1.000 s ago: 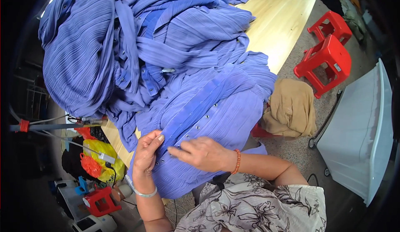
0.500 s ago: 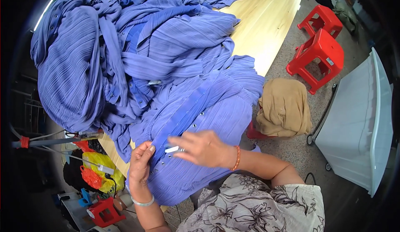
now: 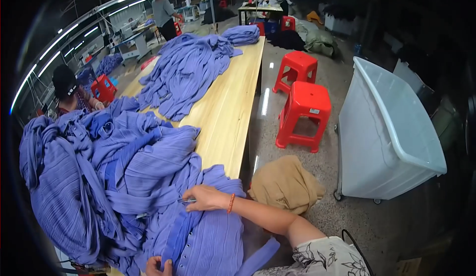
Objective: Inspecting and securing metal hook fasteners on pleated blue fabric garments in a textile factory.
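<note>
My left hand (image 3: pixel 158 267) is at the lower edge, partly cut off. Its thumb and fingers pinch the darker front band of a violet-blue ribbed knit garment (image 3: pixel 215 241). A row of small round buttons or snaps runs beside that band. Farther up the same garment, my right hand (image 3: pixel 206 197) has its fingers closed round a small, thin, shiny tool (image 3: pixel 187 201), whose kind is not clear. A small pale object (image 3: pixel 143 216) lies in the folds to its left. Beyond it rises a big heap of similar garments (image 3: pixel 69 177).
A wooden table (image 3: pixel 225 127) bears another garment pile (image 3: pixel 193 68). To the right are red stools (image 3: pixel 305 112), a tan cloth bundle (image 3: pixel 285 184) and a white wheeled bin (image 3: pixel 367 137). One person (image 3: pixel 74 95) sits at the left; others are farther back.
The view has tilted up, bringing in more of the room. My right hand has moved from beside the left to farther up the garment, tool still in it. My left hand keeps its pinch.
</note>
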Demonstrator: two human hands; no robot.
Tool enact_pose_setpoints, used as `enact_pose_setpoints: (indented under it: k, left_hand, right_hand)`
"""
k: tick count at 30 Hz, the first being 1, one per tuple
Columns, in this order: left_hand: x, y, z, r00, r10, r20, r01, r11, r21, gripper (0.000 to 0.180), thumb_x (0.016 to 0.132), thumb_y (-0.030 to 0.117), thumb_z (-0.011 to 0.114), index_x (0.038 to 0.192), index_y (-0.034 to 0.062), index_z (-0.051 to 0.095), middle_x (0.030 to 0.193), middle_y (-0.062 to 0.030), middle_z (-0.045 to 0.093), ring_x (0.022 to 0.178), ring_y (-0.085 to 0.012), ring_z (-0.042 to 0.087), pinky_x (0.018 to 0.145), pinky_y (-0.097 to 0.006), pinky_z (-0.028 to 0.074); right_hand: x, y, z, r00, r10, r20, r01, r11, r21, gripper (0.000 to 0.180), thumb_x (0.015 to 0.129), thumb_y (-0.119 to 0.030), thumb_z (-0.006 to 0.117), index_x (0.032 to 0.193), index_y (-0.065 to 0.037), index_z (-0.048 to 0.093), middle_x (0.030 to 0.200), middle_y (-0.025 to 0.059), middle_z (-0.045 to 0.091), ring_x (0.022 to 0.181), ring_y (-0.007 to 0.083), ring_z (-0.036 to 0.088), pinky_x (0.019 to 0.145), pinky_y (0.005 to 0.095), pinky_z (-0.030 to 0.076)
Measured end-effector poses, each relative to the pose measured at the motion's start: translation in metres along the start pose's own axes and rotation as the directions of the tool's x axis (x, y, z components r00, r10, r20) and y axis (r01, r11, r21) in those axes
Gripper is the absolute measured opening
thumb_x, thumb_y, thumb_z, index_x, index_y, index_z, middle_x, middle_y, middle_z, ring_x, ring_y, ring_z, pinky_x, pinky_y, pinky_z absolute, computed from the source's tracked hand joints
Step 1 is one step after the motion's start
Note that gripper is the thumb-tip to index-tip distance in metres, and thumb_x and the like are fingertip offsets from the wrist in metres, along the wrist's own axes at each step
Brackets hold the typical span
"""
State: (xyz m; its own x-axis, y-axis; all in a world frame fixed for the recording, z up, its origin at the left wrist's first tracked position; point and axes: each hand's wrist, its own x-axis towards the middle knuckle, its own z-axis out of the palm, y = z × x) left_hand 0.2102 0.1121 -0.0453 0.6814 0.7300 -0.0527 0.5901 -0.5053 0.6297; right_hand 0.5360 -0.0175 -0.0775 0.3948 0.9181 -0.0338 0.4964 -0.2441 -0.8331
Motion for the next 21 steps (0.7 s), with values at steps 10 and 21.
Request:
enact_pose_setpoints:
  k: [10,21]
  left_hand:
    - [-0.01,0.011,-0.012,0.998,-0.05,0.027,0.052,0.995,-0.082,0.023,0.088,0.02,0.075,0.093,-0.0001,0.066,0.076,-0.0044,0.061,0.07,-0.0128,0.052,0.069,-0.03,0.047]
    - [-0.013,0.006,-0.013,0.996,-0.066,0.051,0.081,0.919,-0.387,0.01,0.089,0.008,0.07,0.093,-0.0003,0.065,0.085,0.0016,0.062,0.078,-0.007,0.055,0.073,-0.023,0.044]
  right_hand:
    - [0.009,0.009,0.005,0.987,-0.116,-0.116,0.1,0.986,-0.136,0.052,0.08,-0.022,0.075,0.128,-0.007,0.061,0.118,0.0124,0.065,0.111,0.0337,0.062,0.093,0.0414,0.05]
    - [0.014,0.037,-0.004,0.987,-0.096,-0.131,0.082,0.991,-0.106,0.033,0.076,-0.026,0.076,0.104,-0.008,0.076,0.099,0.0158,0.073,0.094,0.0353,0.069,0.084,0.0428,0.054]
